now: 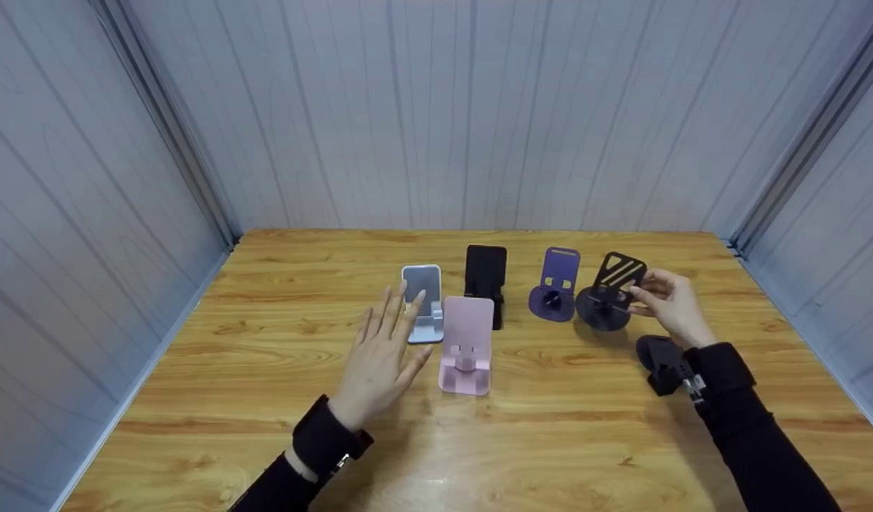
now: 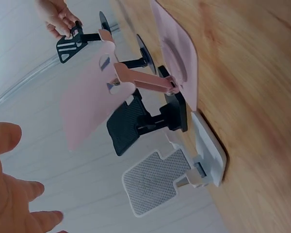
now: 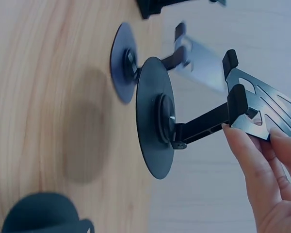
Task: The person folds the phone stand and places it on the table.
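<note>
My right hand point(image 1: 667, 302) pinches the edge of a black phone stand point(image 3: 201, 126) with slanted slots in its plate. The round base of that stand is tilted, and a shadow falls on the table beside it. Just left of it, a purple phone stand point(image 1: 561, 274) stands on its own round base. My left hand point(image 1: 381, 355) hovers with fingers spread, its fingertips overlapping a white-and-grey phone stand point(image 1: 425, 328) in the head view. A pink phone stand point(image 1: 467, 323) rises to the right of that hand. Behind the pink one is a black phone stand point(image 1: 485, 267) with a solid plate.
Near my right wrist lies another black object point(image 1: 657, 363) with a rounded part, partly covered by the sleeve in the head view. The wooden table point(image 1: 550, 441) is bounded by a panelled wall point(image 1: 436, 128) at the back and walls on both sides.
</note>
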Demonstrator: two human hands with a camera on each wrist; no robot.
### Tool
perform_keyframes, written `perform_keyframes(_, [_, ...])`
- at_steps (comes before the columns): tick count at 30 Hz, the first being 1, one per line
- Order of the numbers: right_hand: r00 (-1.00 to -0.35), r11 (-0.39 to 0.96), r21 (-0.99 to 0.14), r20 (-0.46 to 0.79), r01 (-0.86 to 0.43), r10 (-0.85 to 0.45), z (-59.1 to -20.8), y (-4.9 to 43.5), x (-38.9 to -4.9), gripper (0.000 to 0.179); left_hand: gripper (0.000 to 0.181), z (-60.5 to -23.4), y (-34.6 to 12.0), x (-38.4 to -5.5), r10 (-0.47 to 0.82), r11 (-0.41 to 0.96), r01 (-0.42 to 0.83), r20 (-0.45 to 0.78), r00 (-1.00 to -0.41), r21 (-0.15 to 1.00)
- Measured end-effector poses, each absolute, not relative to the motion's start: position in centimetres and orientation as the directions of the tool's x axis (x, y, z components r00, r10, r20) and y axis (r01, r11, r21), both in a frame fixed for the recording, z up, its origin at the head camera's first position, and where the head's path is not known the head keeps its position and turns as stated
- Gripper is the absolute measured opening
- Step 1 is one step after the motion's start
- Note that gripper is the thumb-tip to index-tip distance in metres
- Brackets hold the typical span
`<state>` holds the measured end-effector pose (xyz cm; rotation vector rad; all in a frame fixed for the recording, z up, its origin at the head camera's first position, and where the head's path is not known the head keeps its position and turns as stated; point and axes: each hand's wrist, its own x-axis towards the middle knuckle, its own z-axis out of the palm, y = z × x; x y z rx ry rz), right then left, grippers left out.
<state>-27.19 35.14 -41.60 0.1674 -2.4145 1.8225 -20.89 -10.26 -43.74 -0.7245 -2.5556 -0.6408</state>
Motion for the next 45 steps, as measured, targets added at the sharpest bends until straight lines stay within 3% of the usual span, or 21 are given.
perform_keyframes(5, [-0.984,0.299,-0.938,0.172,-0.178,-0.047,-40.7,34.2,-26.3,0.019,0.068,-43.5,-8.3,-20.9,0.463,0.672,0.707,0.62,-0.633,0.221])
perform_keyframes(8, [-0.983,0.308,-0.934,0.176,-0.183,-0.051,-40.3,33.8,-25.9,0.021,0.067,-43.4,-6.9,-21.0,0.517,0.64,0.75,0.627,-0.583,0.169])
perform_keyframes(18, [-0.982,0.267,-0.945,0.174,-0.189,-0.08,-39.5,32.9,-25.1,0.014,0.066,-44.1,-1.6,-20.9,0.707,0.558,0.824,0.466,-0.532,0.093])
perform_keyframes(28, [-0.971,0.253,-0.941,0.198,-0.226,-0.131,-38.9,31.2,-24.1,0.013,0.066,-44.4,2.1,-21.8,0.72,0.583,0.811,0.436,-0.54,0.041])
perform_keyframes(32, [-0.969,0.265,-0.935,0.204,-0.234,-0.137,-38.6,30.8,-23.6,0.015,0.067,-44.5,2.9,-22.1,0.709,0.558,0.819,0.435,-0.555,0.135])
perform_keyframes(36, [-0.967,0.249,-0.937,0.219,-0.246,-0.129,-38.3,30.5,-23.1,0.016,0.069,-44.5,3.6,-22.3,0.676,0.525,0.785,0.399,-0.619,0.329])
perform_keyframes(45, [-0.959,0.195,-0.94,0.268,-0.28,-0.087,-37.9,30.4,-22.0,0.017,0.071,-44.9,5.4,-22.8,0.618,0.384,0.566,0.252,-0.745,0.729])
